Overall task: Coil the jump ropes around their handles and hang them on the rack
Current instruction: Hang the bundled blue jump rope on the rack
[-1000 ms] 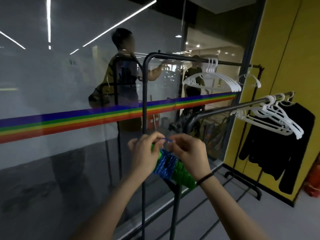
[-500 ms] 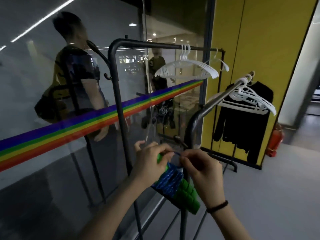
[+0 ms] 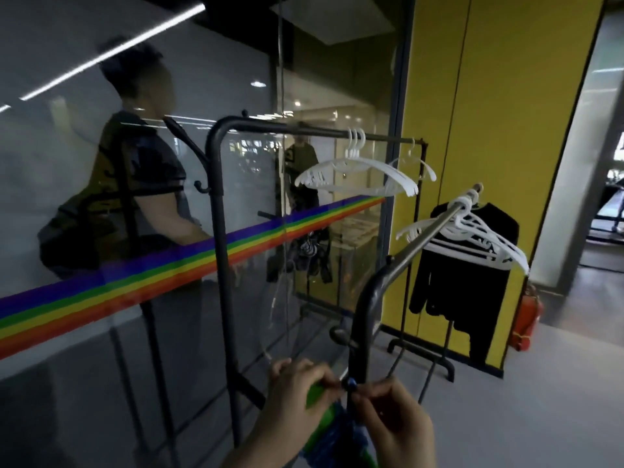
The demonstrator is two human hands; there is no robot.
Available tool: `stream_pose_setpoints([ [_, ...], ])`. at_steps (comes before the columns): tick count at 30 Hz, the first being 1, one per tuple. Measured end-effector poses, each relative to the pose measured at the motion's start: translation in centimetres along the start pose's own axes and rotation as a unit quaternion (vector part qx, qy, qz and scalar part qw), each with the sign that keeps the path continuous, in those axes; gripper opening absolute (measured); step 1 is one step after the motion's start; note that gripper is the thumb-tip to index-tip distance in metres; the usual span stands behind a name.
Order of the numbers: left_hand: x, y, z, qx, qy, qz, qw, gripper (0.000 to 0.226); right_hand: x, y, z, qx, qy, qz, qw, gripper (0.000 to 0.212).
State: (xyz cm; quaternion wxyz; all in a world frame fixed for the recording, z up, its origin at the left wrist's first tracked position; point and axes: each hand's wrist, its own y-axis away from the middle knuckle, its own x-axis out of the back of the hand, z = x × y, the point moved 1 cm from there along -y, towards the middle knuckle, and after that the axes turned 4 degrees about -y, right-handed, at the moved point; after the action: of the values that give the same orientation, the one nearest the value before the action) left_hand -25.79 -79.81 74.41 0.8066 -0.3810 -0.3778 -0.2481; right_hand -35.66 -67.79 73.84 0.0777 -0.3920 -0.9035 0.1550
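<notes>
A: What are the fingers (image 3: 363, 395) doing?
B: Right hand (image 3: 395, 420) pinches the blue rope (image 3: 334, 434) end by a small bead; left hand (image 3: 297, 396) wraps the green handles (image 3: 315, 395), low beside the rack (image 3: 363, 319) post.
A: How will it handle?
B: Light, limp cord, likely to unwind; hold the stiff handles

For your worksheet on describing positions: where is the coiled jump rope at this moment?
The jump rope sits at the bottom centre of the head view, held between the left hand and right hand, right against the near rack's dark upright post.
</notes>
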Motion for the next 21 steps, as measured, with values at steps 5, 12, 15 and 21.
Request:
stream_pose_setpoints([
  [5,0.3,1.3,1.3,0.072,0.041,0.03,0.996,0.019,0.4,-0.2,-0.9,-0.023,0.004,-0.056,0.998,0.016],
  [12,1.7,8.5,6.0,0.164,0.118,0.186,0.962,0.013,2.9,3.7,-0.6,0.0,0.05,-0.195,0.979,0.025],
  [15,1.2,13.5,9.3,0.209,0.114,0.256,0.937,0.025,3.7,7.4,4.4,-0.039,0.078,-0.318,0.944,0.031],
  [21,1.8,24.6,18.2,0.299,0.09,0.322,0.894,0.021,6.9,15.5,-0.1,0.018,0.006,-0.439,0.898,0.027],
])
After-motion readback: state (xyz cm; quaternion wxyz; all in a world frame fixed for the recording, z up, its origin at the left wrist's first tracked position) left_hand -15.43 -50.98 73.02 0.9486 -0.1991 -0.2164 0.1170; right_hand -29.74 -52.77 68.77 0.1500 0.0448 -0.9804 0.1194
